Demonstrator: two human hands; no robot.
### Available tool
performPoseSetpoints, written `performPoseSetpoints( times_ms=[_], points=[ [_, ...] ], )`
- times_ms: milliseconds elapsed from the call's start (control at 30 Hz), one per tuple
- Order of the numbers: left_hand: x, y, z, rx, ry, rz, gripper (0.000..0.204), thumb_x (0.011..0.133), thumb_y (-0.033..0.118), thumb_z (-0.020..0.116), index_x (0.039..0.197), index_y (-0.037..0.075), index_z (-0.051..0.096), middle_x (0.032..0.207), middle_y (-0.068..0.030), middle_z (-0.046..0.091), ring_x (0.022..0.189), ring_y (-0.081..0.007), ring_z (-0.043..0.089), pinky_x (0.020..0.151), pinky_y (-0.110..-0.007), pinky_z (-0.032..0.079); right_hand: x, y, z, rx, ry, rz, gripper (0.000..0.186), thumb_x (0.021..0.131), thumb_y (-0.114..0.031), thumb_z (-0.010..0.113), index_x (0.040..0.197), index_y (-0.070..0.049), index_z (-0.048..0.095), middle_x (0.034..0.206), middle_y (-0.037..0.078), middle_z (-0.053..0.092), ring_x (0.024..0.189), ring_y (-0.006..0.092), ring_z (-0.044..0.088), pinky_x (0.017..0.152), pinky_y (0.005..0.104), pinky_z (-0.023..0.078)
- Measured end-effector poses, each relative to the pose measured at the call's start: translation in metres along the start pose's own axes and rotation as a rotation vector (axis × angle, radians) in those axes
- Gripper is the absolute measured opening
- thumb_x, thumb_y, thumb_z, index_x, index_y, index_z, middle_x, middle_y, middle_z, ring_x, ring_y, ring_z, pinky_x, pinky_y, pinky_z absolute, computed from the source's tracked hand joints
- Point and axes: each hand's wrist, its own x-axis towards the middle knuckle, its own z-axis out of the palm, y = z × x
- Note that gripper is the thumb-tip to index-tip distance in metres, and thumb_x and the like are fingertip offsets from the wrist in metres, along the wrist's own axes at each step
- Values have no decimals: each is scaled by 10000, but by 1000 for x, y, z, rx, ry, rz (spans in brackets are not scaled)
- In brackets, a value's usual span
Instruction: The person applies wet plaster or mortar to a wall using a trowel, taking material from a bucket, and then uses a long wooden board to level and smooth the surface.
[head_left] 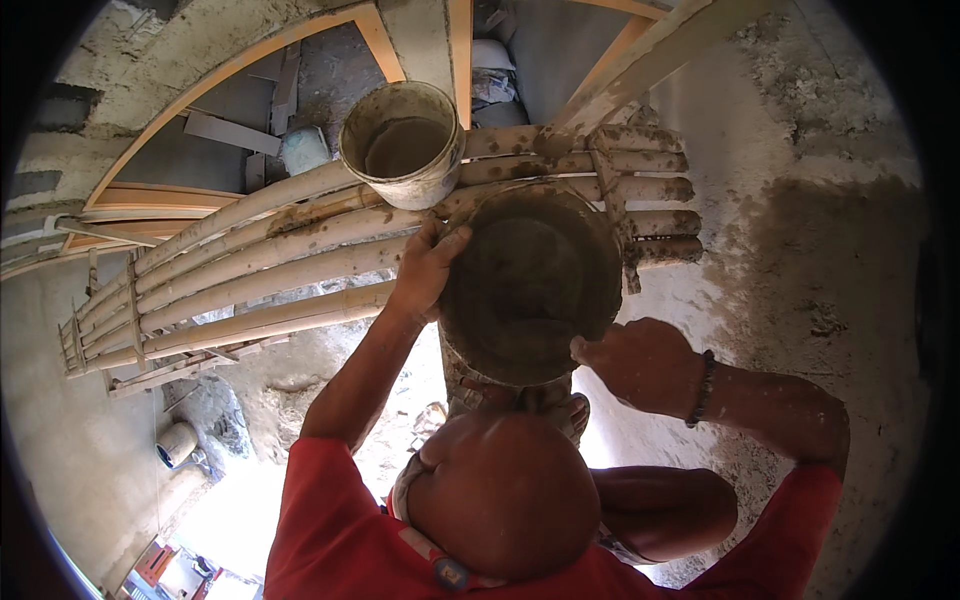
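Observation:
A round basin (457, 325) coated in grey mortar sits in front of me, at the right part of the bamboo platform. Wet-looking mortar (525, 265) lies inside it. My left hand (428, 265) grips the basin's left rim, thumb toward the inside. At the lower right rim, my right hand (645, 365) is closed in a fist, its wrist bent inward. What that fist holds is hidden; a mortar-covered shape beside it blends into the basin's contents. Just beyond my left hand stands a whitish bucket (408, 180), its inside smeared with grey mortar.
Lashed bamboo poles (270, 262) form the platform, running left, with a crosspiece (610, 195) near their right ends. A plastered wall (830, 270), damp and dark in patches, rises at right. Wooden frames (235, 60) edge openings at the far side. A bright lower level shows below.

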Motion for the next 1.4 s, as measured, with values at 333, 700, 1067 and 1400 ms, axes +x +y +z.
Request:
performPoseSetpoints(
  times_ms=[333, 700, 1067, 1400],
  points=[
    [-2, -10, 18, 88, 36, 93, 234, 928, 146, 647, 1073, -29, 588, 968, -79, 651, 838, -131, 602, 750, -286, 508, 86, 35, 15, -564, 82, 113, 175, 841, -126, 568, 960, -57, 676, 715, 71, 627, 762, 243, 676, 668, 379, 537],
    [-14, -12, 21, 154, 123, 87, 200, 919, 161, 661, 1001, -7, 590, 909, -61, 644, 813, -108, 585, 729, -277, 497, 97, 55, -39, 76, -726, 274, 289, 858, -183, 550, 1061, -17, 670, 819, 155, 698, 691, 241, 703, 602, 363, 559],
    [-4, -17, 4, 134, 73, 46, 199, 929, 154, 658, 1039, 27, 552, 985, -70, 638, 868, -132, 608, 788, -294, 527, 54, 47, 53, 1498, -186, 566, 567, 877, -160, 650, 1408, -78, 471, 731, 26, 572, 528, 115, 555, 438, 282, 481],
    [-4, -14, 5, 187, 75, 41, 186, 946, 162, 636, 1056, 35, 557, 1002, -78, 641, 876, -146, 619, 793, -307, 532, 26, 35, 23, -58, 120, 374, 466, 834, -136, 574, 1292, -66, 533, 808, 130, 641, 751, 282, 659, 623, 405, 541]
  ],
)
